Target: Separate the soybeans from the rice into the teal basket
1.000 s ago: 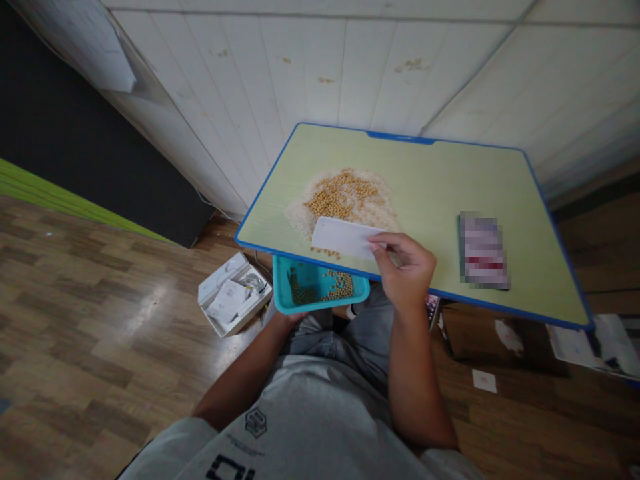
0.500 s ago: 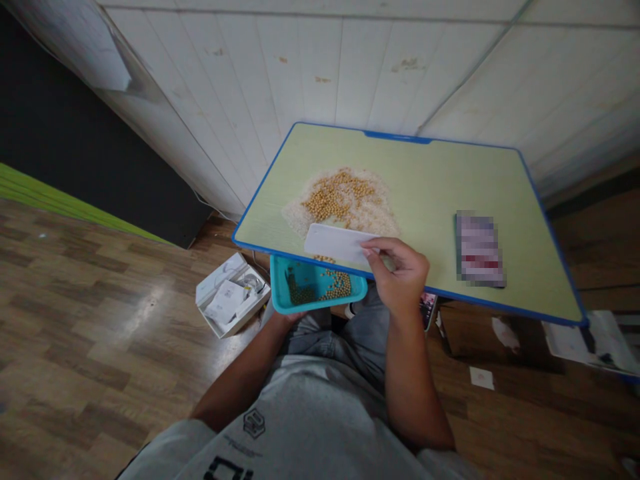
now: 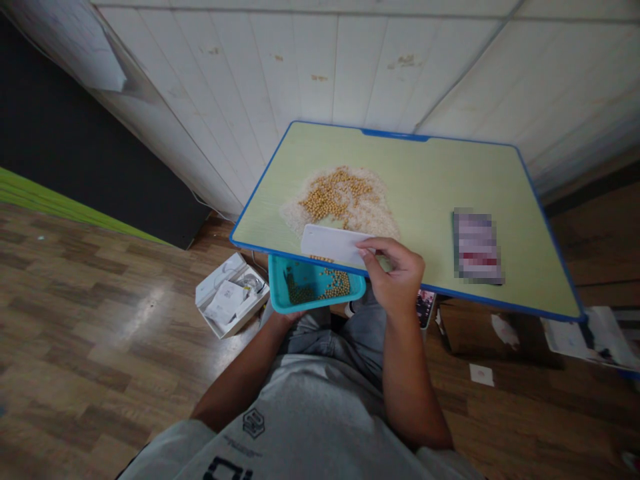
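My right hand [image 3: 397, 273] pinches one end of a flat white plastic strip [image 3: 333, 245], its thumb and fingers closed on it. The strip stands along the near edge of a pale green table [image 3: 430, 193] with a blue rim. A few yellow beans [image 3: 320, 259] lie in front of it at that edge. Behind it spreads a heap of white grains, like rice [image 3: 373, 217], with more yellow beans [image 3: 325, 197] on top. From underneath, my left hand [image 3: 293, 316] holds a turquoise tray [image 3: 295, 308] just below the edge; its fingers are mostly hidden. Beans lie inside the tray.
A phone-like object [image 3: 477, 247], pixelated, lies on the table's right side. An open white box [image 3: 233, 297] with papers and cables sits on the wooden floor at left. A cardboard box [image 3: 480, 333] stands under the table at right. A white panelled wall [image 3: 300, 60] backs the table.
The view has shifted very slightly. The white strip sits a touch nearer the table's edge, still in my right hand, and the tray stays in place below it.
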`<state>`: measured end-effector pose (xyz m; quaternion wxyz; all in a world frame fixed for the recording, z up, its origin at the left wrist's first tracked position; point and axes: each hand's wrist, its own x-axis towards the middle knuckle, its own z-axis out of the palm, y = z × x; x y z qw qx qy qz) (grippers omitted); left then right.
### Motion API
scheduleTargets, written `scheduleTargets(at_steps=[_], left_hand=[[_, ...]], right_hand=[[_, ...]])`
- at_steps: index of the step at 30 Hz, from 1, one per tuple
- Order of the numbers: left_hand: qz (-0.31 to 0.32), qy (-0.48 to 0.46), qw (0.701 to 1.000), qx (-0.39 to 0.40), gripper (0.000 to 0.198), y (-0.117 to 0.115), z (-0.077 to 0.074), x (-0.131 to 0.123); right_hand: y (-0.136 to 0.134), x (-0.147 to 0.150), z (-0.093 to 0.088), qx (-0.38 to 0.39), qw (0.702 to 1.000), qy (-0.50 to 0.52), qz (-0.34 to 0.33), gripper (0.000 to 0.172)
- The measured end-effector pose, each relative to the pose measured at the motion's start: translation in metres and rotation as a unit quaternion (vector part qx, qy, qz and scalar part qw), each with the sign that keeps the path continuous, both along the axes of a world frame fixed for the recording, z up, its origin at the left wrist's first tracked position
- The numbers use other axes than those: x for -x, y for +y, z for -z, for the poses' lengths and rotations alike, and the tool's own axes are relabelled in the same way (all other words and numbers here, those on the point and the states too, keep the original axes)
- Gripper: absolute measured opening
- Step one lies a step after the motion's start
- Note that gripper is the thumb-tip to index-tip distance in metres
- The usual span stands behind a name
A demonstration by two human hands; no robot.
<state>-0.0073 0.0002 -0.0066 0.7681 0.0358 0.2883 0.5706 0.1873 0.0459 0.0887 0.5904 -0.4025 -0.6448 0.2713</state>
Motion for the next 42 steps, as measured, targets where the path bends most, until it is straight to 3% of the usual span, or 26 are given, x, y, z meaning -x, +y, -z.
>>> scheduleTargets(at_steps=[7,18,25,42], left_hand=[[-0.012,-0.001,1.0,-0.012,0.078,0.0,0.009,0.002],[-0.023,0.015,1.0,0.011,0.084,-0.001,0.003,0.002],[-0.001,-0.014,1.0,-0.003,0.073,-0.001,0.01,0.004],[-0.003,-0.012,1.0,-0.018,0.073,-0.003,0.02,0.005]], right_hand=[[-0.001,0.0,-0.003,-0.014,1.0,-0.007,-0.001,0.016],[-0.003,0.002,-0.004,-0.02,1.0,-0.014,-0.008,0.019],[-0.004,0.003,-0.006,-0.013,1.0,-0.018,-0.01,0.017],[-0.005,0.003,-0.007,-0.015,0.999,-0.023,-0.018,0.019]])
